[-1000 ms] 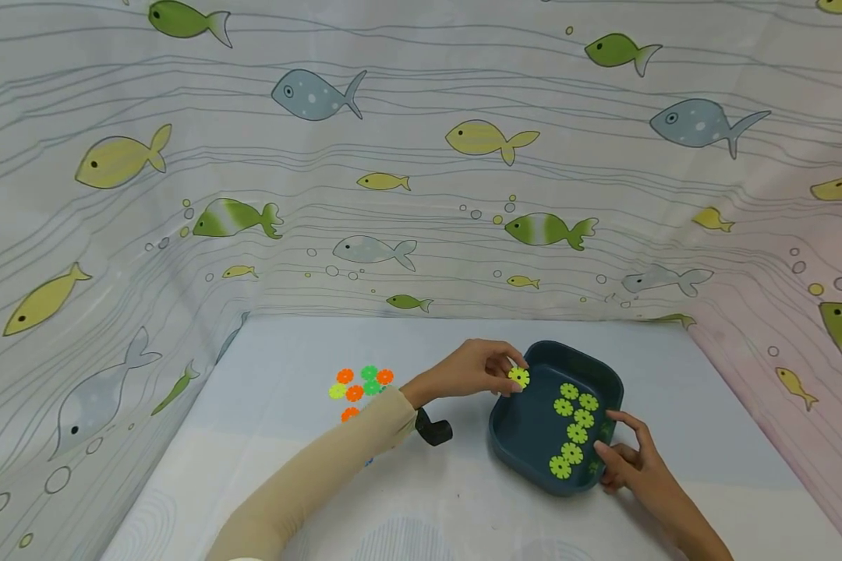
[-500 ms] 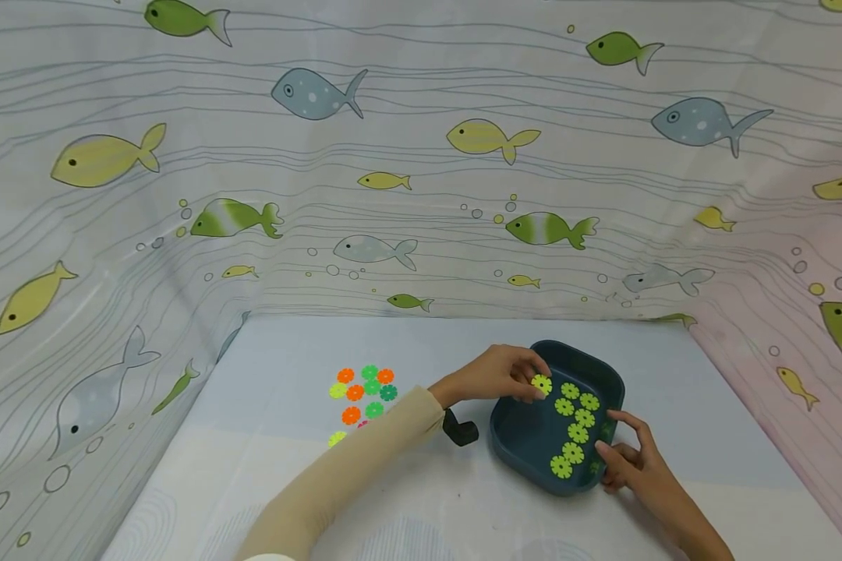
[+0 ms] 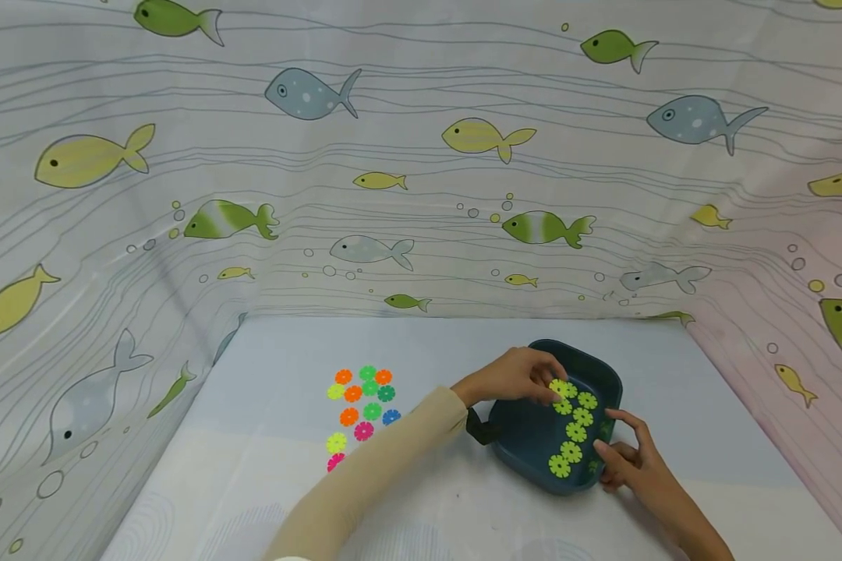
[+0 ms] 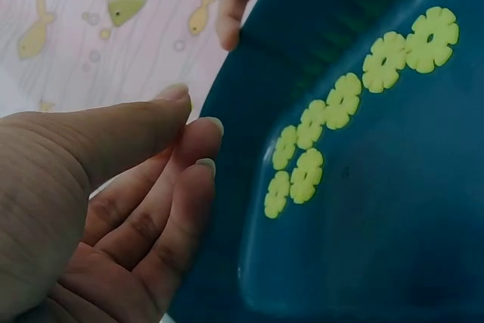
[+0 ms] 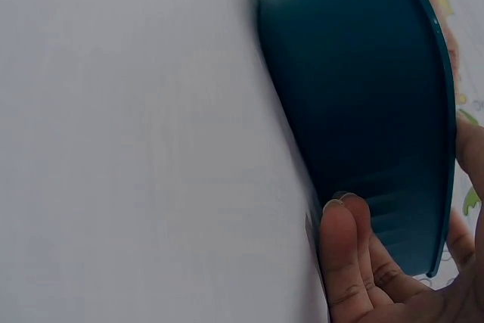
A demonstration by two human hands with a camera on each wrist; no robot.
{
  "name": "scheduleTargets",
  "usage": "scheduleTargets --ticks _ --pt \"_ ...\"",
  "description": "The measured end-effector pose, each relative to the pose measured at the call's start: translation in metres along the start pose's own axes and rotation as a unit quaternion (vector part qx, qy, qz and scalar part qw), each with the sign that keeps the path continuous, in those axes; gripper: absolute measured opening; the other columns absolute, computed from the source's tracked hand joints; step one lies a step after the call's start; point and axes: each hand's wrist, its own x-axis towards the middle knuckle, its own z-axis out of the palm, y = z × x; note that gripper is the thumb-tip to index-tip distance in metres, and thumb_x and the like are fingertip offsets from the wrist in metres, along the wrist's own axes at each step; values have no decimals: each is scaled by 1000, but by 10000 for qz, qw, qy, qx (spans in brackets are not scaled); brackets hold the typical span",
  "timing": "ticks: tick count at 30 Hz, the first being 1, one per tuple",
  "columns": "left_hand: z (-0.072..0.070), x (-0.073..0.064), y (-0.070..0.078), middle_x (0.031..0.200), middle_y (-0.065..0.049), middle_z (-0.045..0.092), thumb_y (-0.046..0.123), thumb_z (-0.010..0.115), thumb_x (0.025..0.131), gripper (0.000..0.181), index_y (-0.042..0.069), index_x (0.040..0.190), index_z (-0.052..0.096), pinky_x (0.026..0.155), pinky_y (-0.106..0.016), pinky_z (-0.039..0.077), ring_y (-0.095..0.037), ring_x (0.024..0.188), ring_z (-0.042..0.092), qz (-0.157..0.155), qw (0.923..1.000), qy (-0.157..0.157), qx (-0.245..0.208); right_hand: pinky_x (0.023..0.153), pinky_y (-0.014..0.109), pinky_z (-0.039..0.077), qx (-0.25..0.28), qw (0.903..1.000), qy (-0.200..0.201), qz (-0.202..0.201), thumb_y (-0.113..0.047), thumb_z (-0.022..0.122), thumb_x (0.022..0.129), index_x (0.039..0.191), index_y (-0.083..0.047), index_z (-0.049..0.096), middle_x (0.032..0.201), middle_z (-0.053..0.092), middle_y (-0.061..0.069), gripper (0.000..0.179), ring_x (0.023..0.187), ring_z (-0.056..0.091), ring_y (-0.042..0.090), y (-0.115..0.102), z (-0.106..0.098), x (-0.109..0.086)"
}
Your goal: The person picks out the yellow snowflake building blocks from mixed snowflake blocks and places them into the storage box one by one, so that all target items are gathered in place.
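Observation:
My left hand (image 3: 518,374) pinches a yellow-green flower-shaped disc (image 3: 557,386) between thumb and fingers, over the dark blue-green tray (image 3: 526,440). Several matching flower discs (image 3: 575,431) lie flat on the tray floor in a bent row toward its right side. The held disc overlaps the top of that row in the head view. From the left wrist, the thumb and fingertips (image 4: 204,134) almost wholly hide it. My right hand (image 3: 635,460) grips the tray's right wall; in the right wrist view its fingertips (image 5: 338,228) press the outer side below the rim.
Left of the tray, loose flower discs (image 3: 353,393) in orange, green, yellow, pink and blue lie on the white table (image 3: 281,366). My left sleeve (image 3: 386,460) covers part of that area. A fish-printed curtain (image 3: 421,210) rises behind and at both sides.
My left hand has moved right from the tray's left rim to above the row, carrying the yellow-green disc. More loose discs show beside the sleeve. The right hand keeps its place.

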Motion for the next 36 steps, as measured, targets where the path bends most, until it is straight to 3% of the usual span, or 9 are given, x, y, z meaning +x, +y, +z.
scheduleTargets --ticks 7,15,22,36 --pt "6 8 -4 86 5 72 13 79 92 31 10 121 70 73 -34 61 -25 83 74 -231 9996 -129 126 73 39 60 -12 10000 -31 90 -35 60 106 154 -31 12 99 66 17 68 80 67 31 1 0 1" --pt "8 16 -1 89 3 73 9 80 90 31 8 120 71 72 -21 56 -7 77 71 -334 9989 -275 198 73 39 60 -17 9999 -40 160 -37 60 106 154 -31 11 99 66 17 69 80 67 31 1 0 1" --pt "11 21 2 89 3 71 5 82 87 31 7 116 73 72 -19 55 -7 77 68 -433 9972 -481 382 73 40 60 7 9999 -15 158 -38 60 105 153 -32 12 99 66 18 67 81 68 32 2 0 2" --pt "15 32 3 93 5 68 5 84 85 30 17 111 76 69 -16 52 -4 81 63 -1044 9783 -1018 1469 74 40 60 -11 10000 -48 44 -37 58 106 153 -32 13 101 66 18 65 82 68 32 1 -1 1"
